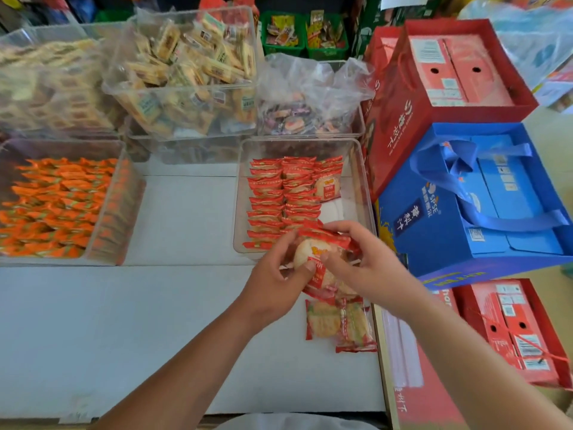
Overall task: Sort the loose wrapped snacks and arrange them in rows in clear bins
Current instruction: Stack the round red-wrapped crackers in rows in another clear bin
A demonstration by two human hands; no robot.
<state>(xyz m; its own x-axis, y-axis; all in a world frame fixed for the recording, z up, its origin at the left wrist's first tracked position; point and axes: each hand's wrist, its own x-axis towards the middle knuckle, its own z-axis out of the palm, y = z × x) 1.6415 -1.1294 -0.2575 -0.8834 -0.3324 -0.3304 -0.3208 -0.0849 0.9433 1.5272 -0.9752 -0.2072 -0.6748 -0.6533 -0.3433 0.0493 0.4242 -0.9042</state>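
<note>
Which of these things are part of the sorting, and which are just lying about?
Job: held packets, left hand, right hand, half-filled clear bin, loose packets.
Lying about: blue gift box, red gift box, green crates.

The white worktop (155, 321) is flat and wide. On its left side sits a clear bin (115, 231) full of orange packs (52, 206). Nearer the right side sits another clear bin (360, 181) with red packs (279, 193) lined up in rows. Two loose packs (322, 321) lie flat near the right edge, touching each other. More clear bins (198, 150) stand at the back.
</note>
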